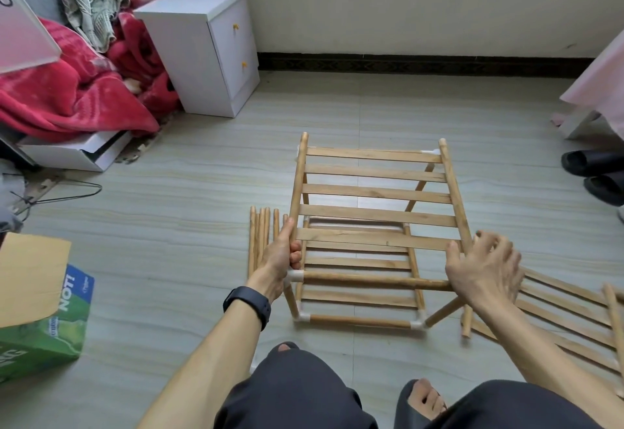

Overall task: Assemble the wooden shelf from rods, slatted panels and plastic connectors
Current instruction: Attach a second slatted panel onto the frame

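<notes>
On the floor [169, 226] stands the half-built shelf [361, 321], its top slatted panel [374, 192] with side rods running away from the person, spare panel [557, 319] to its right, loose rods [259, 243] to its left. Left hand [280, 259] grips the left side rod [297, 192]; right hand [483, 266], fingers spread and empty, hovers at the right rod [454, 192], contact unclear.

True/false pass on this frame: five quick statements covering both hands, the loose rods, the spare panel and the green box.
1. The left hand grips the upper slatted panel by its left side rod. True.
2. The right hand holds a loose rod. False: its fingers are spread by the panel's right side rod.
3. Loose rods lie on the floor left of the shelf. True.
4. The spare panel leans on the wall. False: it lies on the floor, at right.
5. The green box stands at right. False: at left.
</notes>
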Demonstrator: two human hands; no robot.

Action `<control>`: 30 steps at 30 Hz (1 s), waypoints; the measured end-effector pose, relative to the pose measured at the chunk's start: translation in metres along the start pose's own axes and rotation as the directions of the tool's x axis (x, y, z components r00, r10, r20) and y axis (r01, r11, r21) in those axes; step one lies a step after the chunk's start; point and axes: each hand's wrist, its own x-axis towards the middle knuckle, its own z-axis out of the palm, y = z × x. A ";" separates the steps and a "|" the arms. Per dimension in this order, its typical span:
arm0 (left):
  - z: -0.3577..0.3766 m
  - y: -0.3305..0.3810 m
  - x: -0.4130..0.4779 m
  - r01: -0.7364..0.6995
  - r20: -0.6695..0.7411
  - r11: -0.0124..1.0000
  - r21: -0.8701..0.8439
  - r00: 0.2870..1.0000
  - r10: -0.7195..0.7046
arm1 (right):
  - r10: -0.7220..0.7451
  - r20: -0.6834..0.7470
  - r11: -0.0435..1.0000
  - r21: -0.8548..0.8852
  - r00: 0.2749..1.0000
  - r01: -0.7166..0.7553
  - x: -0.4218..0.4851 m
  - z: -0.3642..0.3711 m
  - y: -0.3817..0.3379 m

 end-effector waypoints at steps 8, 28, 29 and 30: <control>0.038 -0.026 -0.011 0.155 0.168 0.988 -0.030 0.975 -0.148 | -0.602 0.343 0.789 0.115 0.721 0.603 -0.056 0.001 -0.098; 0.020 -0.034 -0.007 0.256 0.385 0.938 -0.234 0.910 -0.152 | -0.699 0.244 0.668 -0.114 0.672 0.735 -0.083 0.036 -0.133; 0.019 -0.035 -0.007 0.258 0.393 0.935 -0.243 0.907 -0.148 | -0.692 0.235 0.674 -0.130 0.683 0.727 -0.084 0.037 -0.131; 0.019 -0.036 -0.008 0.263 0.403 0.932 -0.248 0.903 -0.148 | -0.687 0.239 0.676 -0.137 0.686 0.724 -0.085 0.038 -0.130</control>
